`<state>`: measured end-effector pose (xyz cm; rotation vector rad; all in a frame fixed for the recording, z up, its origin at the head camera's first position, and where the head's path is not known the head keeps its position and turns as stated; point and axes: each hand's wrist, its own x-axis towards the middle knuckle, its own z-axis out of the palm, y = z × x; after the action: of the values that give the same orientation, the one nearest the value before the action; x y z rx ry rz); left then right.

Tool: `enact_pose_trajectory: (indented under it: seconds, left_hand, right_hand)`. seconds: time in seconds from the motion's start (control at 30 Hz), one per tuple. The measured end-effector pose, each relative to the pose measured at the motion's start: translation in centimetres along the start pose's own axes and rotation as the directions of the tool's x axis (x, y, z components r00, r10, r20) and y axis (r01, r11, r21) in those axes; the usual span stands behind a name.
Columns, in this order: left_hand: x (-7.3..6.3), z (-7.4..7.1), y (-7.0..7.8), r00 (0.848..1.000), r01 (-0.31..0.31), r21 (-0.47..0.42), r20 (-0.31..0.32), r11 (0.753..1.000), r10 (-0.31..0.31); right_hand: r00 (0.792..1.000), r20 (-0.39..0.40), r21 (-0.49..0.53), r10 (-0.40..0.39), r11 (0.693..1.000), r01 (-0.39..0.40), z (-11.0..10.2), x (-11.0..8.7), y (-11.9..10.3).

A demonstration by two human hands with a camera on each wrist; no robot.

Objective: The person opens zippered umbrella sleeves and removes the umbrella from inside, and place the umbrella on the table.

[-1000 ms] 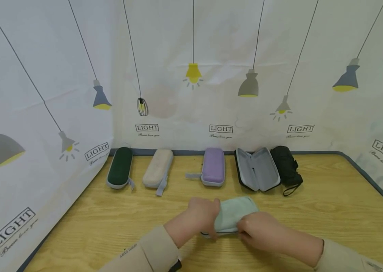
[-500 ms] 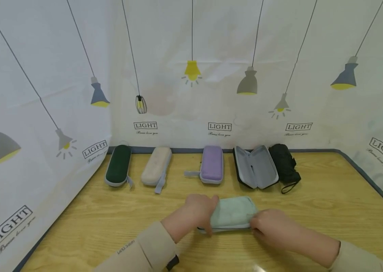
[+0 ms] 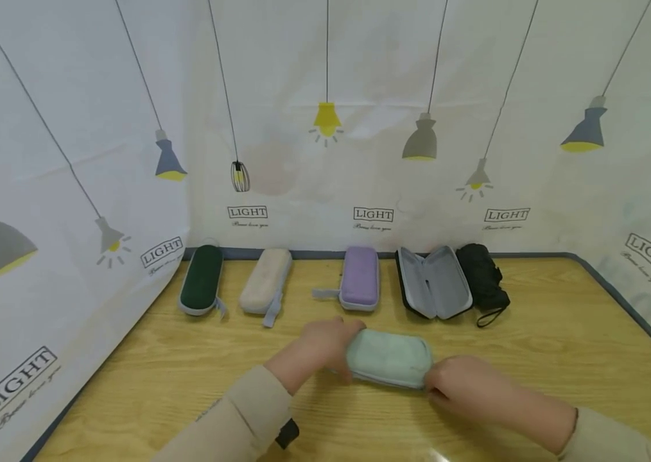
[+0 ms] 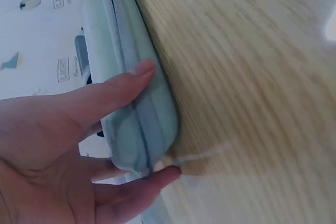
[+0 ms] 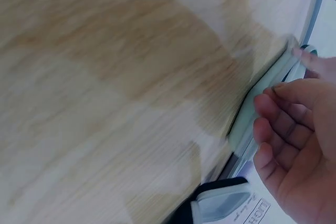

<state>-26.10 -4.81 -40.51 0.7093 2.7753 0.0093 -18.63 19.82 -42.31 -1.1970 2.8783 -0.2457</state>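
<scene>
Fingers of the left hand (image 3: 331, 345) are wrapped around the left end of a mint-green zip case (image 3: 389, 359), the thumb (image 4: 131, 81) laid across its seam. Those of the right hand (image 3: 464, 388) are curled in, thumb and forefinger pinched together at the case's near right corner; what they pinch is too small to make out, probably the zip pull. The case lies between both hands, over the front part of the wooden surface (image 3: 216, 385); whether it rests flat there cannot be told.

Working the zip looks like the step in hand, though whether toward opening or fastening is unclear. The next move seems to call for the left hand to steady its end while the right draws the pull along the seam, without twisting the case.

Farther back, in a row, lie a dark green case (image 3: 202, 279), a cream case (image 3: 266, 282), a purple case (image 3: 360, 276) and a black case (image 3: 451, 282) spread open to its grey lining; just beside that last one is a black bundle (image 3: 481, 276) with a wrist loop, probably a folded umbrella.
</scene>
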Motion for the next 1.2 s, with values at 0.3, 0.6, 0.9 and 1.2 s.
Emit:
enact_pose_trajectory:
  seconds: [0.3,0.6,0.9,1.2]
  left_hand:
    - [0.6,0.6,-1.9,0.998,0.034,-0.363,-0.034,0.931,-0.049]
    - [0.9,0.0,-0.5,0.999,0.053,-0.271,0.005,0.961,-0.053]
    - [1.8,-0.2,1.4,1.0,0.012,-0.021,0.026,1.0,-0.011]
    - [1.8,0.1,1.6,0.999,0.045,0.123,0.013,0.991,-0.047]
  right_hand:
    - [1.0,0.014,-0.036,-0.001,0.999,0.002,0.0,0.9,-1.7]
    - [0.999,0.024,-0.052,-0.039,0.998,0.04,0.2,1.6,-2.7]
    - [0.998,0.034,-0.045,-0.045,0.998,0.046,0.5,2.0,-2.8]
    - [0.999,0.011,-0.075,-0.042,0.996,0.043,0.5,1.8,-2.7]
